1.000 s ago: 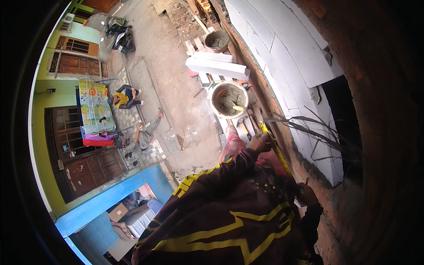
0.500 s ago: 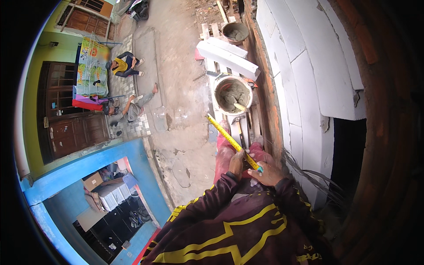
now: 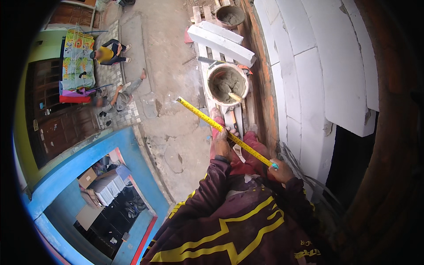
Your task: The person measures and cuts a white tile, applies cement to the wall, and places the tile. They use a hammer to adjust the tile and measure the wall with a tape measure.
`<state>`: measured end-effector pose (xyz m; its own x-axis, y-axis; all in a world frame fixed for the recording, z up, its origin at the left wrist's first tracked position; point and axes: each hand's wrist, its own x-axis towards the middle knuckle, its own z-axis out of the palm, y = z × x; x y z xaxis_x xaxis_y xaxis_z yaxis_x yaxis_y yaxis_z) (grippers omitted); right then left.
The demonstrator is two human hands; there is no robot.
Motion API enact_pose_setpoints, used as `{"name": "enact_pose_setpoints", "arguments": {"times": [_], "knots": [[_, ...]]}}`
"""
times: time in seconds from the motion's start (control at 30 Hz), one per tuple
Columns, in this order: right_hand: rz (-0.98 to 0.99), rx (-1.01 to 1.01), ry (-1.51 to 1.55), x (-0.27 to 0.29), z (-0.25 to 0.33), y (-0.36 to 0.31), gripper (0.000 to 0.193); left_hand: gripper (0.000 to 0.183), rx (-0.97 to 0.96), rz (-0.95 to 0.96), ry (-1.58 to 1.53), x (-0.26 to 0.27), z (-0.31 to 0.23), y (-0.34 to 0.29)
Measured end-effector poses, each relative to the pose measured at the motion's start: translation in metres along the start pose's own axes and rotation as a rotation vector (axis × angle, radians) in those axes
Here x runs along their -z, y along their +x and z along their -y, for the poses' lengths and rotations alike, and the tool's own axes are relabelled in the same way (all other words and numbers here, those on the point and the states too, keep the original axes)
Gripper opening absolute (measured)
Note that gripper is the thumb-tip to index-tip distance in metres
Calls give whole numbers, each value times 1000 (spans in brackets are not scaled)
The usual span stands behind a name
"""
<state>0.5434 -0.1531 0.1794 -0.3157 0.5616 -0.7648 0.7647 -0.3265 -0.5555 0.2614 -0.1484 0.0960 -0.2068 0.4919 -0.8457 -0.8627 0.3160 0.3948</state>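
A yellow tape measure blade [image 3: 199, 114] stretches slantwise in front of me, its free end up and to the left. My left hand [image 3: 223, 145] is closed around the middle of the blade. At the lower right end, my right hand [image 3: 283, 171] grips the tape measure, whose small teal case [image 3: 274, 166] is mostly hidden by the fingers. Just beyond the blade stands a round bucket [image 3: 212, 98] of wet grey mortar, with a pale-handled tool [image 3: 235, 96] stuck in it. A hammer [image 3: 232, 116] lies partly hidden between the bucket and my hands.
White blocks [image 3: 221, 46] lie on wooden pallets beyond the bucket, with another mortar tub [image 3: 230, 25] farther off. On the right rises a white block wall [image 3: 304, 75], with loose wires [image 3: 304, 172] at its foot. Two people [image 3: 105, 54] sit across the lane.
My hands have moved apart, the right one farther right, and a longer stretch of blade shows. The blade's free end has shifted left and up. The whole view has shifted slightly.
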Motion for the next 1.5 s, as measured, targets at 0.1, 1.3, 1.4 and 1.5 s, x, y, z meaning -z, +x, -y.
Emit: {"name": "enact_pose_setpoints", "arguments": {"times": [0.1, 1.3, 1.4, 1.5], "knots": [[-10, -62, -25, 0, 12, -7, 38, 29, 26, -7, -18, 4, -28, 12], [-252, -125, -420, 176, 71, 806, 39, 72, 18, -413, 1510, 116, 40, 119], [-273, -218, -406, 178, 43, 804, 48, 72, 57, -415, 1499, 109, 47, 121], [-259, -316, -406, 182, 17, 801, 56, 73, 71, -414, 1504, 102, 54, 124]]}}
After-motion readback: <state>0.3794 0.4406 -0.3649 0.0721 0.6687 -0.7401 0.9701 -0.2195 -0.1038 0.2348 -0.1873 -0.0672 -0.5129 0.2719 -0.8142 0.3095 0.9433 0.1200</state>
